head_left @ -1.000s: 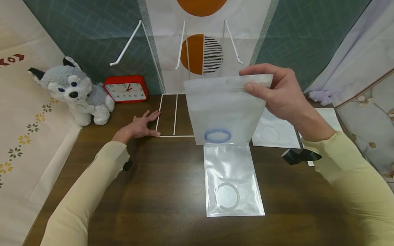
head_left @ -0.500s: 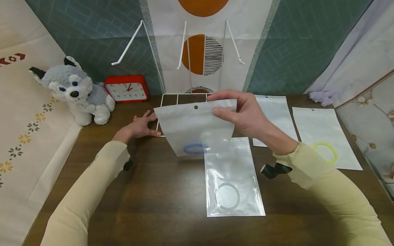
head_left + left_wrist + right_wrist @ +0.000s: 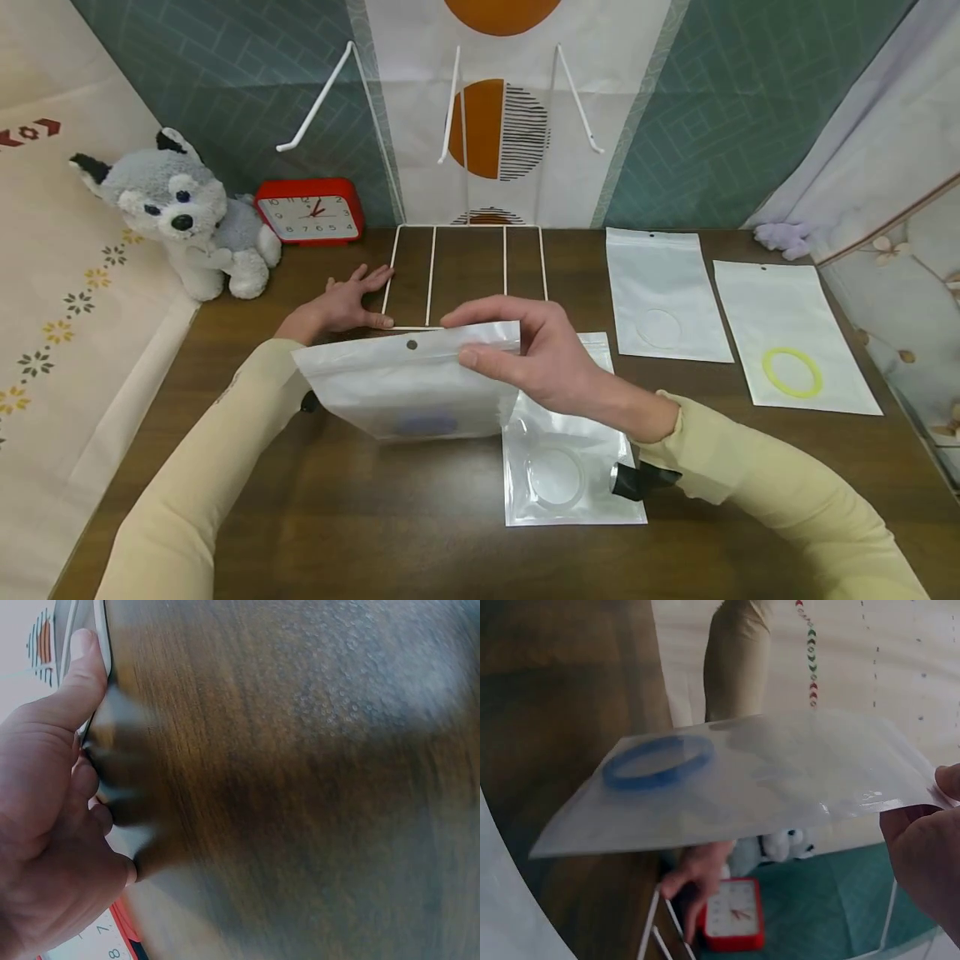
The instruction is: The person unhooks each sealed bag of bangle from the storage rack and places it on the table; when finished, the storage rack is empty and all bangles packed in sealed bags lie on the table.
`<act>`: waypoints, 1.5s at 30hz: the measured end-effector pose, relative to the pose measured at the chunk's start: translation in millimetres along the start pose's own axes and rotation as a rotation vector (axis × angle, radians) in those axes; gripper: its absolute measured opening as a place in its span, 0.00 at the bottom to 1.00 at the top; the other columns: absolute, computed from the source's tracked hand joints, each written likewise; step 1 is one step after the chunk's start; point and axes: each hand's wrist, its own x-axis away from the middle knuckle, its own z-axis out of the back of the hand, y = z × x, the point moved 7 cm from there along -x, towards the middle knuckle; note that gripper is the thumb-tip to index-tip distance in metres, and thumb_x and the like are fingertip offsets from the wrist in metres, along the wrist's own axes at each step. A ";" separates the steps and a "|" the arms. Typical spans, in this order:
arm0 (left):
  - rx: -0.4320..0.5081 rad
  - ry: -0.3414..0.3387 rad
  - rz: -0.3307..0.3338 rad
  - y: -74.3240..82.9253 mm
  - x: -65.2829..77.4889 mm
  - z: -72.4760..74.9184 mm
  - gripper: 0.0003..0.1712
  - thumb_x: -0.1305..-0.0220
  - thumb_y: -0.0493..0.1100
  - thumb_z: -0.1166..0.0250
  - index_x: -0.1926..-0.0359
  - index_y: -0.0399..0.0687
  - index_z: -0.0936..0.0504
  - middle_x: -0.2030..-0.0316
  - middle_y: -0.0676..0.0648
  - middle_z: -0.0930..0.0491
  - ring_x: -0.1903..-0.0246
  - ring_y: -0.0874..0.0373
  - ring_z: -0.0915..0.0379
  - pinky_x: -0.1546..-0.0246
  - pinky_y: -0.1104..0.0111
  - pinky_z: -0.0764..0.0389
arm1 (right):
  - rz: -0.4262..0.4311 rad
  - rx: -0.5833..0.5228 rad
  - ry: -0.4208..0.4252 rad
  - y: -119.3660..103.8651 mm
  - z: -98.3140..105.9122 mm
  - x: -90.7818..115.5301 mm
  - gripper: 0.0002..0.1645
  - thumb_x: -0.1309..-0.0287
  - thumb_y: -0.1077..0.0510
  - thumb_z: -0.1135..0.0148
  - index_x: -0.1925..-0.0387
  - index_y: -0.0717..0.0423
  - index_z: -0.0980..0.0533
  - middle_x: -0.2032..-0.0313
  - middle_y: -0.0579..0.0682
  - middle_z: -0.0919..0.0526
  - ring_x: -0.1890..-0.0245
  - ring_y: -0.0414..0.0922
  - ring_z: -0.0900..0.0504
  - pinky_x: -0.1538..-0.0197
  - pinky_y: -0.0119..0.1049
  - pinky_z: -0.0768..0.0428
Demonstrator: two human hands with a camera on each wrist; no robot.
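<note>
My right hand (image 3: 540, 358) pinches the top corner of a white zip bag (image 3: 382, 383) between thumb and fingers. The bag is tilted above the table, left of a bag lying on the wood. Through its film a blue ring (image 3: 652, 780) shows in the right wrist view. My left hand (image 3: 341, 304) rests at the left side of a white wire rack (image 3: 431, 275), fingers spread and thumb against the frame's front corner. The flat bag (image 3: 525, 500), silvery and glossy, holds a clear ring and is partly covered by my right hand and wrist.
At right lie a white bag (image 3: 660, 275) with a pale ring and another bag (image 3: 772, 308) with a yellow ring (image 3: 795, 392). A red clock (image 3: 311, 212) and a plush husky (image 3: 187, 225) stand at back left. Long hooks (image 3: 318, 104) project from the rack.
My right hand has carried the bag with the blue ring left and down toward me, tilting it flatter. The bags at right are now uncovered. My left hand has stayed at the rack.
</note>
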 end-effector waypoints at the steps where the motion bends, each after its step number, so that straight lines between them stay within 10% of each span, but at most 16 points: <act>1: -0.013 0.001 0.007 0.3 -0.5 0.1 0.58 0.38 0.58 0.30 0.20 0.45 0.55 0.22 0.39 0.61 0.25 0.37 0.76 0.37 0.30 0.74 | -0.001 0.007 0.006 2.0 -2.6 1.0 0.17 0.45 0.73 0.34 0.52 0.73 0.20 0.53 0.57 0.15 0.50 0.52 0.20 0.55 0.37 0.19; 13: -0.009 -0.018 -0.023 2.1 -7.0 1.4 0.51 0.33 0.52 0.38 0.21 0.42 0.57 0.22 0.37 0.62 0.25 0.37 0.77 0.36 0.31 0.74 | -0.184 0.029 0.138 69.3 18.0 -16.3 0.17 0.40 0.69 0.34 0.48 0.67 0.20 0.49 0.53 0.16 0.49 0.47 0.22 0.62 0.32 0.21; 22: -0.060 -0.004 0.004 3.4 -4.9 0.8 0.53 0.34 0.53 0.35 0.20 0.45 0.56 0.22 0.39 0.61 0.25 0.37 0.76 0.36 0.30 0.72 | -0.304 0.130 0.107 111.6 28.9 -17.6 0.16 0.39 0.64 0.31 0.49 0.60 0.17 0.49 0.48 0.16 0.43 0.43 0.25 0.46 0.39 0.24; 45: -0.027 0.000 0.027 1.1 0.9 -1.0 0.56 0.36 0.55 0.30 0.20 0.46 0.56 0.21 0.41 0.62 0.24 0.39 0.77 0.36 0.32 0.74 | -0.311 0.202 0.009 160.5 22.1 -6.4 0.15 0.41 0.68 0.32 0.51 0.62 0.17 0.52 0.51 0.15 0.49 0.44 0.21 0.49 0.36 0.23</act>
